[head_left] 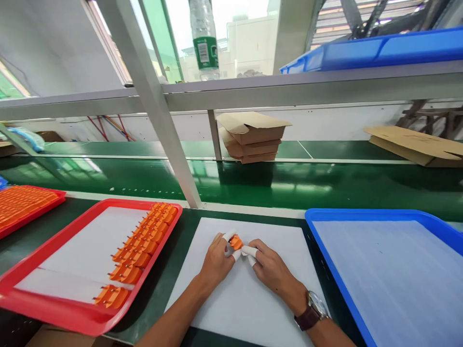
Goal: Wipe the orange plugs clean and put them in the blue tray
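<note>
My left hand (216, 262) pinches a small orange plastic part (236, 242) between thumb and forefinger, which wear white finger covers. My right hand (272, 266) is closed in a pinch against the part's right side, its fingertips in white covers too. Whatever those right fingertips grip is too small to make out. Both hands are above a white sheet (253, 299) on the dark green table. To the left, a red tray (65, 322) lined with white paper carries several similar orange parts (144, 241) along its right side, with thin pins sticking out.
At the right lies a blue tray (340, 284) with a pale liner. Another red tray of orange parts (25, 205) is at the far left. Behind the table are a green conveyor belt (307, 185), stacked cardboard boxes (258, 140) and a slanting metal post (170, 140). A bottle (205, 50) stands on the shelf.
</note>
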The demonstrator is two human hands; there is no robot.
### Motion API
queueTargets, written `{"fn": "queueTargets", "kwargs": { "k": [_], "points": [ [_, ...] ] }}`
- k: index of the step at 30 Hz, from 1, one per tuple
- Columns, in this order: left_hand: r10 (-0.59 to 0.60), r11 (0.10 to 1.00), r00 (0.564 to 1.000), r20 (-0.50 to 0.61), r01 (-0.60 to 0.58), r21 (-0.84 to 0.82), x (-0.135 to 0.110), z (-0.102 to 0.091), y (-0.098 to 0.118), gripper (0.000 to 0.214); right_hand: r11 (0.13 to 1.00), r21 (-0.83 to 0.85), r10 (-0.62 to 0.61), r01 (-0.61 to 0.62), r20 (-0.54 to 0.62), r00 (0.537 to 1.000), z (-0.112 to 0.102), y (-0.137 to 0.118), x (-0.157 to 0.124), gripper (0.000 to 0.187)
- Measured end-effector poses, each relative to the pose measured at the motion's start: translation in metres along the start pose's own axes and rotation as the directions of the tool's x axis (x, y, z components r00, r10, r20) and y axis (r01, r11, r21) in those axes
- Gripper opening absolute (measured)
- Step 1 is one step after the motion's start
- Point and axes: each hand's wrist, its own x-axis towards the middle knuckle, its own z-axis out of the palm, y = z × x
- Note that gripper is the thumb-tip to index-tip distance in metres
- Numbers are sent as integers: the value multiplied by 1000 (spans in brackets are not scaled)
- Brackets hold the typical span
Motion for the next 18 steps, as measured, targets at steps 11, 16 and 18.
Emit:
{"fn": "queueTargets", "kwargs": {
  "k": [11,16,18],
  "points": [
    [-165,965,957,-237,106,-240,16,-22,-3,59,999,-21,30,-29,59,998,4,29,-12,32],
    [-176,957,946,-272,99,-273,14,-60,15,62,995,-77,66,-59,86,994,6,43,-18,29],
    [-199,942,947,-253,114,-315,3,-82,24,63,994,-89,69,-61,95,993,6,47,-18,26]
  ]
}}
